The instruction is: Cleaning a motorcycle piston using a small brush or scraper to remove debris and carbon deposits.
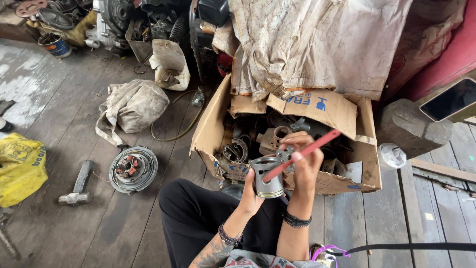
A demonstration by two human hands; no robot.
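Observation:
My left hand (249,196) cups a grey metal piston (268,177) from below and behind, holding it upright above my lap. My right hand (303,159) grips a thin red rod-like tool (308,150) that slants from the upper right down into the piston's open top. Both hands hover just in front of an open cardboard box (368,149) filled with dark metal engine parts. My legs in black trousers (198,213) are below the hands.
On the wooden floor lie a round flywheel-like part (133,168), a hammer (78,184), a dirty cloth sack (133,104) and a yellow bag (20,166). Engine parts and a small can (54,45) are piled at the back. A wooden block (414,126) stands right of the box.

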